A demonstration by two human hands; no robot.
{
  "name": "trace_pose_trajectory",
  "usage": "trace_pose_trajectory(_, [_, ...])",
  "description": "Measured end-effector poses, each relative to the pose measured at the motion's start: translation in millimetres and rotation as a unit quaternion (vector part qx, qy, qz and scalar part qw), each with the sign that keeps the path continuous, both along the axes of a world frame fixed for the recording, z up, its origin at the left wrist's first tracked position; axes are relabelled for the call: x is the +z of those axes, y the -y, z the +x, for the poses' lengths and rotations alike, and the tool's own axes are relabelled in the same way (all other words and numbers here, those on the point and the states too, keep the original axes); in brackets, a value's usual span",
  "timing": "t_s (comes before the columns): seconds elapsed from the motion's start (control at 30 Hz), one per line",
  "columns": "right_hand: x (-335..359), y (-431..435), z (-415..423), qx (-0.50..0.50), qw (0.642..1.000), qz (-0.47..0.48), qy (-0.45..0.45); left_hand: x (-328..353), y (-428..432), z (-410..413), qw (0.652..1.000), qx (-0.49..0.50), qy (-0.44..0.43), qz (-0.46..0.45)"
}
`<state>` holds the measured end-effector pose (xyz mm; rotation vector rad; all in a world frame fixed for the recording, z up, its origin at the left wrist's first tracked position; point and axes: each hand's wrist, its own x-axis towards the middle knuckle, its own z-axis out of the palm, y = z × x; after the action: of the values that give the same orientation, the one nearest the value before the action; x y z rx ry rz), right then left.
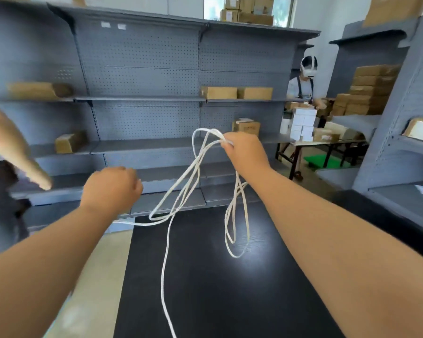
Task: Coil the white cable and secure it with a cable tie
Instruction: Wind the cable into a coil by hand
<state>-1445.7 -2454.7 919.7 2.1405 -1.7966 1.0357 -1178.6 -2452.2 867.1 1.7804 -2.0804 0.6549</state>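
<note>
Right hand: we see our right hand [244, 152] raised in front of the shelving, its grip pinched shut on several gathered strands of the white cable [165, 264] at the top of the bundle.
Left hand: our left hand [111, 189] is lower and to the left, curled into a loose fist; a strand of the cable runs toward it from the right, but we cannot tell whether the grip has it or is merely closed beside it.
White cable: it hangs in the air from the right hand in long, uneven loops; one set of loops droops below the right wrist above the bench, another sweeps down and left to a crossing point, and a single strand trails toward us across the bench and out of the bottom of the view.
Bench: the black bench [266, 301] lies beneath the hanging loops, with a bright glare patch under them.
Shelving: grey pegboard shelving [142, 69] stands behind, with a few cardboard boxes [237, 93] on its shelves.
Others: another person's forearm [12, 147] reaches in from the left edge, apart from the cable.
</note>
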Motion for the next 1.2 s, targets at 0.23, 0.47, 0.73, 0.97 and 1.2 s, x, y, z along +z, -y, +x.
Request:
trace_pose_trajectory(0.23, [-109.3,43.9,-52.5,0.037,0.992,0.109,-0.046,-47.1,12.7,-41.1,0.995,0.065,-0.032,0.065])
trace_pose_trajectory(0.47, [-187.9,58.4,-119.0,0.06,0.96,0.199,-0.188,-92.5,10.2,-95.4,0.985,0.107,-0.043,0.124])
trace_pose_trajectory(0.73, [-241.7,60.6,-188.7,0.021,0.933,0.312,-0.177,-129.2,-4.1,-136.7,0.977,0.141,-0.043,0.153])
trace_pose_trajectory(0.97, [-262.7,57.4,-220.8,-0.025,0.894,0.408,-0.186,-138.1,-8.7,-150.6,0.976,0.152,-0.034,0.155])
trace_pose_trajectory(1.2, [-257.4,63.4,-240.4,-0.045,0.848,0.486,-0.207,-140.1,0.6,-161.6,0.975,0.147,-0.017,0.164])
